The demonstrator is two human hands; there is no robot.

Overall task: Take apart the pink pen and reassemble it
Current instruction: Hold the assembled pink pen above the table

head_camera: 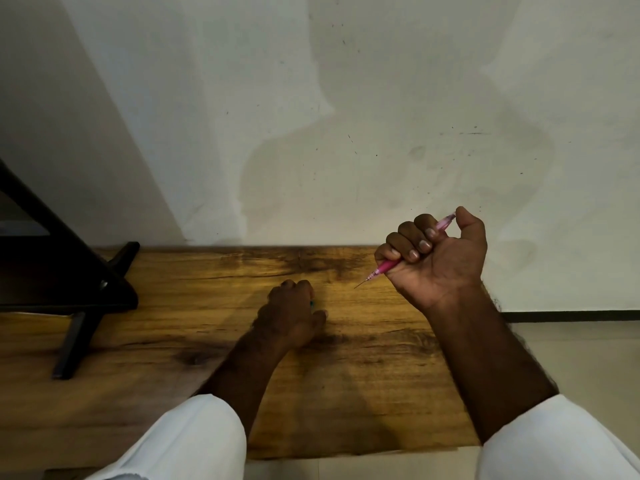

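My right hand (436, 258) is raised above the right side of the wooden table (173, 323) and grips the pink pen (382, 268) in a fist. The pen's thin tip points down and left, and its translucent rear end sticks out by the thumb. My left hand (289, 313) rests on the table near its middle with fingers curled. A small green thing (312, 303) peeks out from between those fingers; the rest of it is hidden.
A black stand (69, 271) with slanted legs occupies the table's left side. A pale wall rises right behind the table's far edge. Tiled floor shows to the right of the table.
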